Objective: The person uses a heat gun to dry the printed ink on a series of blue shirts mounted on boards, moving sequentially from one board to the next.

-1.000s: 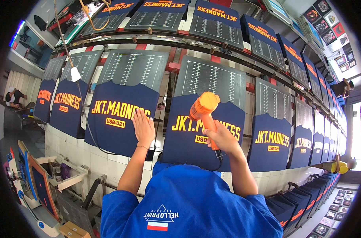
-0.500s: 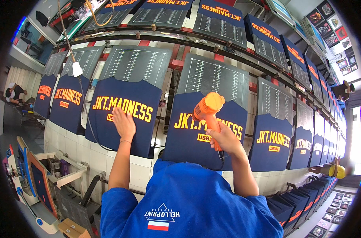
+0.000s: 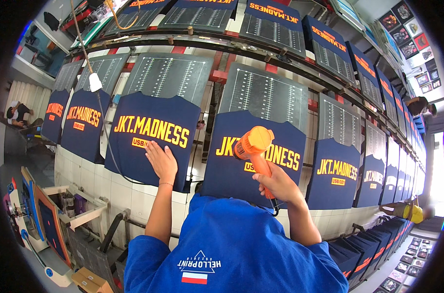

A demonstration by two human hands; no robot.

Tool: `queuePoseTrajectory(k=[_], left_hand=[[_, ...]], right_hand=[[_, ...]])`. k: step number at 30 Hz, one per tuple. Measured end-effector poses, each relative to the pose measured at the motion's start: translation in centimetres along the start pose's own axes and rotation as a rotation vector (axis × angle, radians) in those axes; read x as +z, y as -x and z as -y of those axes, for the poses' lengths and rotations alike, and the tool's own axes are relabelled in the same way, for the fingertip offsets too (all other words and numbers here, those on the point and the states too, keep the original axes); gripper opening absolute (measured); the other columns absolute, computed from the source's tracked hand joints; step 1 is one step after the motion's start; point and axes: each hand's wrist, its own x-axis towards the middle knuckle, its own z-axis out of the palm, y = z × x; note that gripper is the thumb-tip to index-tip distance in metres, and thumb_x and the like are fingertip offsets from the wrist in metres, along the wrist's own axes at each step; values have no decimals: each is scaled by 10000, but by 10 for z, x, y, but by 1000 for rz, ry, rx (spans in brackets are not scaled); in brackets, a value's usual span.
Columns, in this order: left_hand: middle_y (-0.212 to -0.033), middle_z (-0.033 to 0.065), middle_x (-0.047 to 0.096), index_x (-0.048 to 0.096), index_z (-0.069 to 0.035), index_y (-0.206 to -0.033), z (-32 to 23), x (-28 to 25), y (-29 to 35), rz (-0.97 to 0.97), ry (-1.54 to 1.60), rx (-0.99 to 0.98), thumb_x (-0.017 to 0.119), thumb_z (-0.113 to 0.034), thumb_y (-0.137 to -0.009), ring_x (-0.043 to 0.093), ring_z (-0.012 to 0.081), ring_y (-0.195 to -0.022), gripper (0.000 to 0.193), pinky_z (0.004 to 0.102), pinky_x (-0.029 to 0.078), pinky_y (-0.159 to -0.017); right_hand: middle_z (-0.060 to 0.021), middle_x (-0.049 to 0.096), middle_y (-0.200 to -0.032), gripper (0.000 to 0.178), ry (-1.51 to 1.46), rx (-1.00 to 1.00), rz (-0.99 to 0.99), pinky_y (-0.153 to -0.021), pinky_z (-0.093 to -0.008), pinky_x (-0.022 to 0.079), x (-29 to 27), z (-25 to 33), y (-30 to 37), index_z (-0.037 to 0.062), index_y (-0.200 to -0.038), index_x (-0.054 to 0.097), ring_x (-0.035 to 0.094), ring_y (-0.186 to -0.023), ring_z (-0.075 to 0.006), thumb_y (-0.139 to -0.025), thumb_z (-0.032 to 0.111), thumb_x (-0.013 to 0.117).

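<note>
An orange heat gun (image 3: 256,146) is gripped by its handle in my right hand (image 3: 279,184). Its body hangs over a navy shirt (image 3: 229,185) with yellow and orange lettering, and its nozzle points left. My left hand (image 3: 162,161) lies flat, fingers stretched, at the lower part of the print on another navy shirt (image 3: 129,166) to the left. Part of that shirt's small orange print is hidden by the fingers. Each shirt is pulled over a dark board (image 3: 263,93) marked with white measuring lines. A thin black cord leaves the base of the heat gun's handle.
More printed navy shirts on boards (image 3: 333,168) continue along the row to both sides. A second row (image 3: 273,24) runs along the far side behind a dark rail. A white connector (image 3: 95,82) hangs on a cable at the left. Other people are at the far left and right.
My left hand has slid down and slightly right across the shirt, uncovering the large lettering. The heat gun has come a little lower and nearer, still in my right hand.
</note>
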Motion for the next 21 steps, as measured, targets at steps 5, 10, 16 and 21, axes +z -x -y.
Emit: queuePoseTrajectory(k=[5, 10, 16, 21], left_hand=[[-1602, 278, 227, 247, 108, -1514, -5, 0, 18, 33, 27, 126, 406, -301, -1033, 179, 427, -1503, 652, 508, 137, -1231], [-1594, 281, 250, 276, 112, -1507, 24, -5, -5, 8, -24, 36, 394, -306, -1037, 194, 420, -1501, 639, 503, 155, -1228], [-1590, 276, 265, 284, 110, -1505, 49, -3, -41, -58, -68, -162, 326, -331, -1060, 235, 430, -1484, 627, 509, 185, -1218], [-1588, 280, 261, 288, 112, -1500, 36, 0, -31, -62, -55, -176, 342, -326, -1057, 233, 436, -1482, 625, 502, 181, -1223]], right_hand=[[-59, 594, -779, 368, 1, 0, 62, -583, -270, 517, 9, 2, -7, -23, -1194, 503, 608, -643, -115, -960, 237, 619], [-54, 588, -777, 364, 12, -14, 78, -580, -271, 518, 12, 5, -10, -21, -1197, 498, 605, -639, -115, -958, 228, 614], [-37, 576, -772, 319, 22, -50, 69, -577, -268, 516, 9, 9, -23, -15, -1165, 517, 593, -631, -104, -958, 209, 612], [-15, 559, -752, 277, -9, -75, 51, -580, -255, 509, 7, 12, -35, -1, -1123, 541, 573, -621, -84, -955, 201, 627]])
